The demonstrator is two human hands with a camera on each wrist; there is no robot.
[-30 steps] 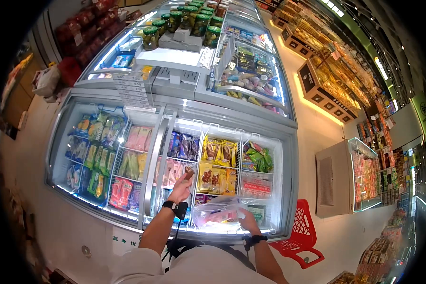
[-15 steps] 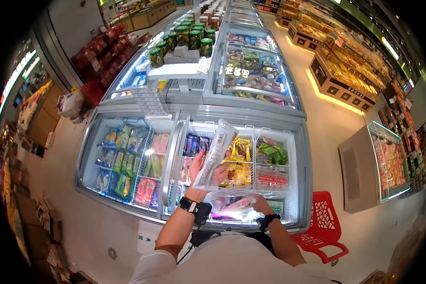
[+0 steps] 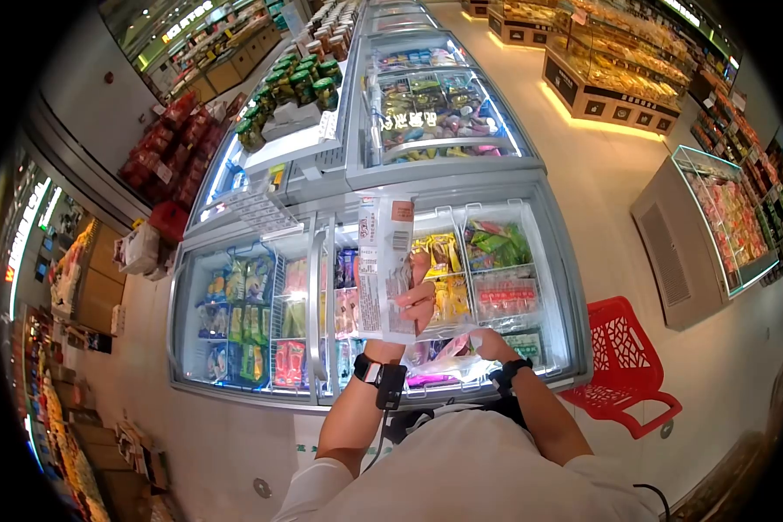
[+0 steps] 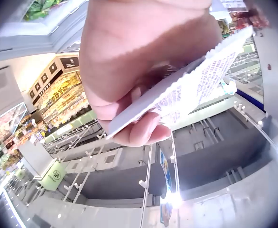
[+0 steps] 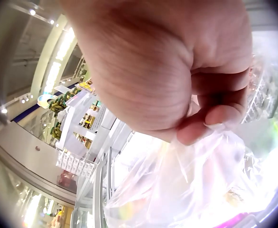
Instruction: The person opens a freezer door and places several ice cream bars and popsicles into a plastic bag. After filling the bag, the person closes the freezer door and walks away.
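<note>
A flat white ice-cream packet (image 3: 383, 261) with printed text, a barcode and a brownish patch stands upright over the chest freezer (image 3: 539, 187). My left hand (image 3: 418, 300) holds it near its lower right edge, fingers curled round onto the printed face. Seen edge-on in the left wrist view, the packet (image 4: 191, 88) shows a jagged sealed end. My right hand (image 3: 498, 346) pinches the top of a clear plastic bag (image 5: 177, 180) between thumb and fingers. Something pink shows through the bag, which hangs low at the freezer's near side.
Wire baskets in the freezer hold yellow packets (image 3: 448, 300), green packets (image 3: 496, 242) and red-and-white packs (image 3: 506, 296). A red shopping basket (image 3: 622, 348) stands right of the freezer. Jars with green lids (image 3: 300, 83) line a shelf behind, and a glass-topped display case (image 3: 722, 217) is farther right.
My left hand has brought the packet up and turned its printed face into view, first slanted, now upright. My right hand keeps its hold on the bag. The head view has shifted.
</note>
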